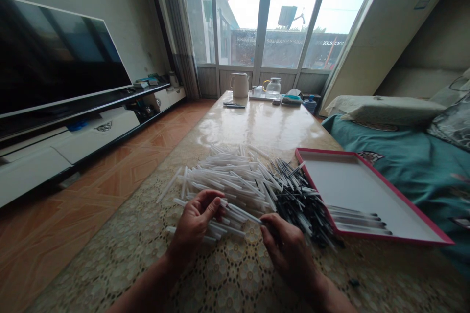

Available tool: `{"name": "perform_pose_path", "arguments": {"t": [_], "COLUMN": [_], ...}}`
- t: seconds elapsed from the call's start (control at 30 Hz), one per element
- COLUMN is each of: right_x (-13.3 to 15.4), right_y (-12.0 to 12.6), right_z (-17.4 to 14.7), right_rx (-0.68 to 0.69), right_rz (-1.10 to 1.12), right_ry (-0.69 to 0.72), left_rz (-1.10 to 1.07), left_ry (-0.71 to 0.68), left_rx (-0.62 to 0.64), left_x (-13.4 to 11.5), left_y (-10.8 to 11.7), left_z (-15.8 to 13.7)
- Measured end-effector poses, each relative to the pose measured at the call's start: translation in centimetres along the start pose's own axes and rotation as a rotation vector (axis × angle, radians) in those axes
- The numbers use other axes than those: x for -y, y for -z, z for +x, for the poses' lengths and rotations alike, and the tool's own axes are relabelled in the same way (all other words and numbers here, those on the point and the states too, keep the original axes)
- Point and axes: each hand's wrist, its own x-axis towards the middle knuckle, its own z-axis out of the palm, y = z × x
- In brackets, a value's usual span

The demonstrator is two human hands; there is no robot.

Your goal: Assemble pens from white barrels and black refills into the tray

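Between my two hands runs a slim pale pen, slanting down to the right. My left hand is closed, with thumb and fingertips pinching its upper left end. The fingers of my right hand are closed round its lower right end and hide that tip. Just beyond my hands lies a loose heap of white translucent pen barrels. To its right is a pile of thin refills with black parts. Several pens with dark ends lie side by side in the near part of a pink-rimmed tray.
A patterned cover spreads over the long table. At its far end stand a beige jug, a glass pitcher and a tissue pack. A sofa borders the right side. Small dark bits lie near the front right.
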Motion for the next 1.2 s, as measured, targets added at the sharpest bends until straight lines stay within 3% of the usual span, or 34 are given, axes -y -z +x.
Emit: {"name": "perform_pose_path", "arguments": {"t": [0.2,0.43,0.67,0.8,1.0,1.2], "right_x": [0.0,-0.4,-0.4,0.1,0.5,-0.1], "right_y": [0.1,0.2,0.3,0.4,0.8,1.7], "right_z": [0.1,0.0,0.4,0.4,0.2,0.4], "right_rx": [0.002,0.058,0.026,-0.013,0.128,0.347], "right_rz": [-0.008,-0.039,-0.509,-0.578,-0.407,-0.006], "right_ry": [0.011,0.067,0.262,0.296,0.102,-0.151], "left_rz": [0.019,0.019,-0.012,-0.022,0.018,0.115], "left_ry": [0.003,0.048,0.191,0.15,0.066,-0.009], "left_rx": [0.005,0.112,0.264,0.261,0.263,0.292], "left_x": [0.1,0.2,0.8,1.6,1.8,1.1], "left_y": [-0.2,-0.3,-0.6,-1.0,-0.9,-1.4], "left_z": [0.0,-0.3,-0.5,-0.9,-1.5,-2.1]}}
